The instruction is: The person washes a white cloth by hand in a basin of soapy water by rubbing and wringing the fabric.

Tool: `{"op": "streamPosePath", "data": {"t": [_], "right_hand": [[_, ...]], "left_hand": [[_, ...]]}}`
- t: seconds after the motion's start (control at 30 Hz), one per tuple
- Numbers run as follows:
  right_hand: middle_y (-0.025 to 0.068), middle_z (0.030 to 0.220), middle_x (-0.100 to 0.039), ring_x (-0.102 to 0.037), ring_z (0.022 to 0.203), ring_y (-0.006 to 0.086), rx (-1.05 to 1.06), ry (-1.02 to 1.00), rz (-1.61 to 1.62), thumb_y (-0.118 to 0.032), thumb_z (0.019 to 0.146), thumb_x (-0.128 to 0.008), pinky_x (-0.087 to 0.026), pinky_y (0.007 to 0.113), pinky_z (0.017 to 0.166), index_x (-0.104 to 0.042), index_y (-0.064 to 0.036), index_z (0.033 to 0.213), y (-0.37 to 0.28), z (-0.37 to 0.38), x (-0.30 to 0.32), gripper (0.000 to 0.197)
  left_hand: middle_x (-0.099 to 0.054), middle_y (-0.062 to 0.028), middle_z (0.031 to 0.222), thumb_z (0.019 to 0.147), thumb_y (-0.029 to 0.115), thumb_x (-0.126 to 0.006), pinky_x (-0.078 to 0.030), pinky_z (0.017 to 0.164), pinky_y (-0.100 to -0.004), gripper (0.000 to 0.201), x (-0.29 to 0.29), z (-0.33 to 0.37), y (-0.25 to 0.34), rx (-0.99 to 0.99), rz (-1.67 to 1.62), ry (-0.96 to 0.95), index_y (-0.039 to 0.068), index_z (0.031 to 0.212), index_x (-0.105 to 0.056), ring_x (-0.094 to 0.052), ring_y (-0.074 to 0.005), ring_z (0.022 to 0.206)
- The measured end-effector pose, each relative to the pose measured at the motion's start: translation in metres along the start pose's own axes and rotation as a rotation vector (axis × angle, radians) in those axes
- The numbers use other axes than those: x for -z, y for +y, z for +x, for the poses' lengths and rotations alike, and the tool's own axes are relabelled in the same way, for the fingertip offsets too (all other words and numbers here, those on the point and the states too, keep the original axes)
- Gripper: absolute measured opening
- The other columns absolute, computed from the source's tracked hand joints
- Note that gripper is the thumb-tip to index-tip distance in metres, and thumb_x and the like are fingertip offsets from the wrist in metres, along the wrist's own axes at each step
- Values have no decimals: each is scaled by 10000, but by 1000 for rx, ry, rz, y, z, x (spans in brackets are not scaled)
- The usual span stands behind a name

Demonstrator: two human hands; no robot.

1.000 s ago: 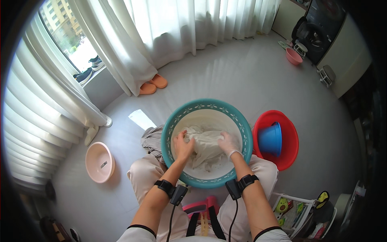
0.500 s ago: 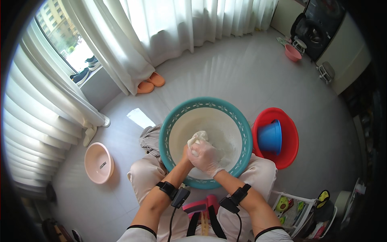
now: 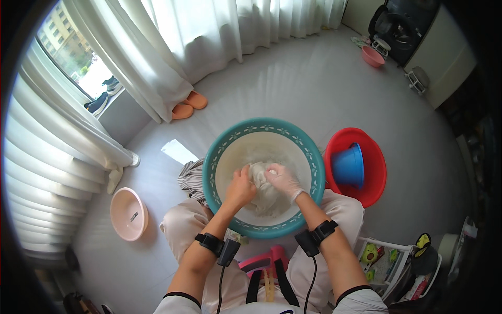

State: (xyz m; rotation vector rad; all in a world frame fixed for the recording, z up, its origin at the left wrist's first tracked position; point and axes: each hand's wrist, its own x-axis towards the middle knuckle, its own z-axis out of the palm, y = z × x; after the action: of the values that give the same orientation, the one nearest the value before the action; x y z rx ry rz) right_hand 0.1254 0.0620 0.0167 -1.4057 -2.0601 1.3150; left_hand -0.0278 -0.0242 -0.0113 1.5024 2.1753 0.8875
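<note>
Inside a basin (image 3: pixel 209 178), the left hand (image 3: pixel 241 188) and gloved right hand (image 3: pixel 285 182) clamp white cloth (image 3: pixel 266 198) from either side. Knees (image 3: pixel 343 212) flank the basin, likely steadying it.

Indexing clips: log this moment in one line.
left hand: holding white cloth | right hand: gloved, holding same cloth | place: inside teal-rimmed basin | nearby: blue bucket in red tub

White short sleeves (image 3: pixel 364 302) ended in narrow black trim (image 3: pixel 353 291), above pale pinkish trousers (image 3: pixel 342 214). Black forearm bands (image 3: pixel 209 242) carried dark boxy modules (image 3: pixel 228 253), each trailing a thin black cable (image 3: pixel 220 288). A translucent glove (image 3: pixel 288 185) covered the right hand (image 3: pixel 282 179).
</note>
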Motion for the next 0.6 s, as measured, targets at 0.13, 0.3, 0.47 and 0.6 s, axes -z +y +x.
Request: {"op": "streamPosePath", "data": {"t": [0.13, 0.3, 0.47, 0.6], "right_hand": [[176, 926, -648, -626, 852, 314, 260, -114, 125, -225, 812, -625, -480, 372, 763, -644, -46, 911, -42, -16, 27, 205], [142, 1076, -624, -600, 995, 258, 387, -144, 173, -142, 797, -656, -463, 312, 854, -618, -36, 1046, -84, -25, 67, 274], [136, 1202, -572, -556, 1104, 228, 357, -26, 46, -179, 786, -707, -438, 282, 923, -557, -10, 1198, -56, -16, 100, 470], [147, 1179, -599, -580, 1079, 249, -79, -459, -140, -348, 758, -725, -432, 324, 933, -541, -24, 1238, -58, -13, 102, 608]], "left_hand": [[-640, -198, 974, 703, 147, -645, -464, 842, -445, 429, 20, 24, 11, -468, 93, 80, 26, 1112, -594, -582, -407, 969], [-642, -75, 920, 691, 93, -620, -454, 800, -291, 364, 56, 28, 22, -25, -682, -473, 5, 1044, -594, -609, -188, 882], [-533, 27, 799, 736, -3, -541, -413, 620, -231, 131, 88, 25, 49, 87, -1099, -581, 93, 781, -465, -497, -55, 707], [-519, 25, 815, 778, -10, -547, -383, 563, -198, 166, 96, 26, 63, 132, -1364, -572, 113, 785, -434, -486, -55, 708]]}}
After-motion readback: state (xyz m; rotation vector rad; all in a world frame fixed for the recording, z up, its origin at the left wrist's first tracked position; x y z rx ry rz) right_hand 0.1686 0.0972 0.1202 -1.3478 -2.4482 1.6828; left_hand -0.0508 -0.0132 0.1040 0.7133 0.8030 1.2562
